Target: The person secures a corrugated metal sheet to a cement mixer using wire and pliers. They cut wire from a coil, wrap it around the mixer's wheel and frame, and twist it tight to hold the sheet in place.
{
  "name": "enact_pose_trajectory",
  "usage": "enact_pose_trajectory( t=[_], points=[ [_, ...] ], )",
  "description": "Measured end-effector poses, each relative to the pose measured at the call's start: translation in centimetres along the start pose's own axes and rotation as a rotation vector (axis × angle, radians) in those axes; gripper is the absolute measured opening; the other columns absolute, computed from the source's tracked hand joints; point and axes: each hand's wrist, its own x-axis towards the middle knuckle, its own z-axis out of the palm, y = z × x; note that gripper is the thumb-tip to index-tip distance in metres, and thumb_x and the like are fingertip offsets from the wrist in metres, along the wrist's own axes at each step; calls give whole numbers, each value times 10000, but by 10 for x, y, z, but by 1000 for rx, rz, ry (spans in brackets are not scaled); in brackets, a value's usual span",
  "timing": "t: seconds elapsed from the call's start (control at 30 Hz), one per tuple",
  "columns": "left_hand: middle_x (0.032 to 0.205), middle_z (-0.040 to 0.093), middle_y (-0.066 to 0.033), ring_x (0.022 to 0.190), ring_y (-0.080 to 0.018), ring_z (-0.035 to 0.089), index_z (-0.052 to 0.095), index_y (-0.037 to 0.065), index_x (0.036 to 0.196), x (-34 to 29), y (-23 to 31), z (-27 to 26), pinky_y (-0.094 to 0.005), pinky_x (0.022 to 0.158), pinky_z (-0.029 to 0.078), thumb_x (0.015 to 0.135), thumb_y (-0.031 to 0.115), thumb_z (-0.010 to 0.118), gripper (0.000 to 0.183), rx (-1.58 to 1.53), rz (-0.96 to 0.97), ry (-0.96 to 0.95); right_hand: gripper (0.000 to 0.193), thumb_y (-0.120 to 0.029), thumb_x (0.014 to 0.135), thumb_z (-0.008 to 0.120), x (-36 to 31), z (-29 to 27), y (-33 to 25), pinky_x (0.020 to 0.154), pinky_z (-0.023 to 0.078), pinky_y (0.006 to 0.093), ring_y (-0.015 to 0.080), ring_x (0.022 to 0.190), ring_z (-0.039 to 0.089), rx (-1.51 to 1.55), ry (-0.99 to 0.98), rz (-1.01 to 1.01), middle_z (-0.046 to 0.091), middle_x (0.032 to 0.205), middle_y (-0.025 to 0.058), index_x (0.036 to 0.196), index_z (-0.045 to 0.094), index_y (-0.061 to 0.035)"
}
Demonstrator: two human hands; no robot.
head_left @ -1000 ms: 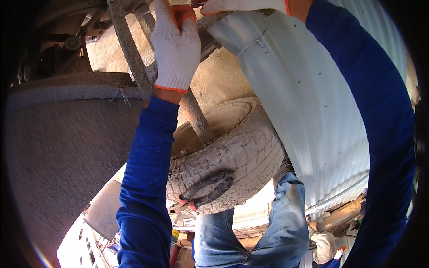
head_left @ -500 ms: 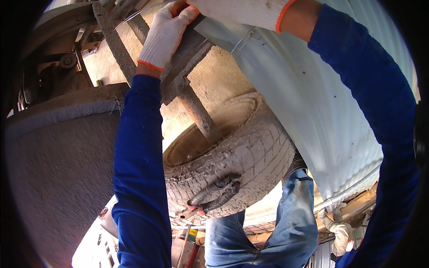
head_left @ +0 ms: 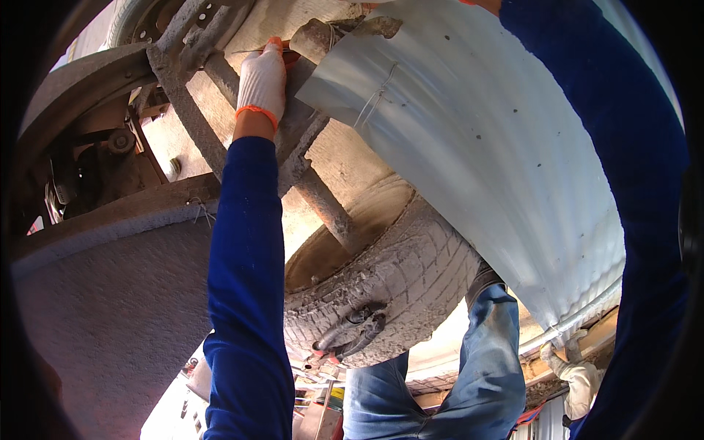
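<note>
My left hand point(head_left: 262, 82), in a white knit glove with orange trim, is closed at a dirt-crusted frame point(head_left: 297, 121). Its fingertips point away from me, and what they grip is hidden. My right hand lies almost wholly beyond the upper edge; only its orange cuff and wrist point(head_left: 490, 6) show clearly. Under the right arm spreads a pale corrugated sheet point(head_left: 469, 161), with a thin loose wire point(head_left: 378, 97) coming through it. A rough, mud-coated lump point(head_left: 314, 40) stands beside the sheet's far corner. Dark-handled pliers point(head_left: 353, 334) with red parts rest on a muddy tyre point(head_left: 433, 271).
A large grey, rough-surfaced panel point(head_left: 117, 308) fills the left side, with a wire twist point(head_left: 199, 209) at its rim. Dirty metal bars point(head_left: 187, 110) cross the upper left. Another person's gloved hand point(head_left: 579, 381) is at the lower right, near the sheet's lower end.
My hands have parted: the right has gone up out of most of the picture, while the left stays at the frame. The view has shifted, showing more of the sheet's corner and the muddy lump.
</note>
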Motion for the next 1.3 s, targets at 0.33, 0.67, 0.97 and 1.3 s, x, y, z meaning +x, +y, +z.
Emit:
enact_pose_trajectory(
  t=[0.33,0.67,0.97,1.3],
  points=[
    [1042,760,-130,895,-216,700,713,-40,1245,45,-14,10,-366,826,557,1100,318,612,399,-127,-87,45,251,-180,902,699,8,4,-5,822,600,508,375,946,774,-29,-30,40,799,1035,196,1042,844,-29],
    [1061,771,-145,907,-253,735,722,-88,1160,83,-51,-13,-384,806,565,1078,315,615,426,598,306,-97,310,-216,900,735,17,13,-17,854,607,513,372,1012,778,11,-134,115,807,1136,193,1136,838,-43],
    [1065,769,-144,951,-265,748,713,-67,1188,71,-34,-5,-400,823,581,1079,247,621,345,388,196,-86,307,-137,809,793,32,11,-5,765,597,498,379,922,774,-224,-292,-253,807,1086,222,1093,841,-28],
    [976,763,-141,803,-225,733,683,-15,1219,96,-80,-52,-326,702,590,1073,142,620,224,-22,46,78,264,-143,853,744,-5,10,-36,837,613,512,398,969,789,387,78,198,801,1026,233,1065,847,-25]
  ],
)
